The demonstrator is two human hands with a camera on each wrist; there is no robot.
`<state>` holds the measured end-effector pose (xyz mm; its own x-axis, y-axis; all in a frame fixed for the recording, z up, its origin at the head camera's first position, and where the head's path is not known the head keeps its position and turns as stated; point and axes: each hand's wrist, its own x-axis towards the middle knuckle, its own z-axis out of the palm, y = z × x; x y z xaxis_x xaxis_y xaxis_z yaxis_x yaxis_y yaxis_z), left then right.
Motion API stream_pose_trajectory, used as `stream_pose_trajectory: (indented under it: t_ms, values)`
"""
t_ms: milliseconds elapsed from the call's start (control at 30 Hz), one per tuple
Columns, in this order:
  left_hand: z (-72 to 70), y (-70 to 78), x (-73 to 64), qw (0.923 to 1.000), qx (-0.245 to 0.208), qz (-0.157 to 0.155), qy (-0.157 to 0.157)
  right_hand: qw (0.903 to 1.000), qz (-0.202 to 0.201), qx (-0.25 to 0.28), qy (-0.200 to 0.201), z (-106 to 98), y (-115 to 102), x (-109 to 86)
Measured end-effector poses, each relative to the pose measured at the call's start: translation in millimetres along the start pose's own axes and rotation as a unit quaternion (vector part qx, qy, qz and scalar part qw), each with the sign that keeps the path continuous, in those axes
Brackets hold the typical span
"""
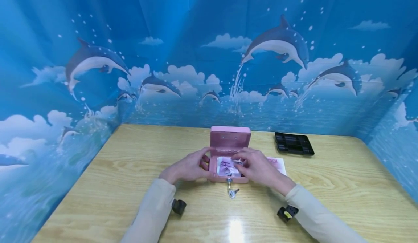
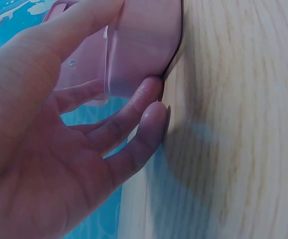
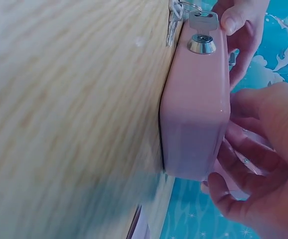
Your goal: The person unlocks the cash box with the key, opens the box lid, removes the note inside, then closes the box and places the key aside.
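A small pink cash box (image 1: 238, 180) stands on the table with its lid (image 1: 230, 139) raised at the back. Purple-printed banknotes (image 1: 226, 168) lie inside. My left hand (image 1: 192, 165) grips the box's left side, thumb at the front corner, fingers along the side wall (image 2: 144, 45). From the right, my right hand (image 1: 258, 165) reaches over the rim, thumb and forefinger bent together around a small silvery-white thing (image 1: 240, 161) above the notes; its kind is unclear. A key (image 3: 204, 22) sits in the front lock (image 3: 202, 45), with more keys (image 1: 232, 193) hanging from its ring.
A black compartment tray (image 1: 295, 152) lies at the back right of the wooden table (image 1: 130, 185). Beside the box, partly behind the right hand, is a white and pink printed paper (image 1: 279, 165). A blue dolphin curtain (image 1: 196, 54) hangs behind the table.
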<state>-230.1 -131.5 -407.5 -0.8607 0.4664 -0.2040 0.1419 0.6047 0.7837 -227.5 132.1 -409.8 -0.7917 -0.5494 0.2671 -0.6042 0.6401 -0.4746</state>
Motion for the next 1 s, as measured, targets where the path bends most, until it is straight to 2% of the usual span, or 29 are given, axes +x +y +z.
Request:
stream_pose_trajectory:
  t_ms: [333, 667, 767, 1000]
  values:
    - [0.1, -0.9, 0.9, 1.0, 0.001, -0.002, -0.001, 0.9991, 0.03, 0.03, -0.001, -2.6, -0.8, -1.3]
    - [-0.2, -1.8, 1.0, 1.0, 0.0, 0.003, -0.001, 0.9989, 0.018, 0.042, -0.013, -5.0, 1.2, -2.7]
    - [0.2, -1.9, 1.4, 1.0, -0.004, 0.002, -0.001, 0.9978, 0.022, 0.061, -0.017, -5.4, 2.2, -2.6]
    - [0.9, -2.2, 2.0, 1.0, -0.009, 0.004, 0.002, 0.9864, 0.119, 0.114, -0.002, -9.2, 3.0, -1.7]
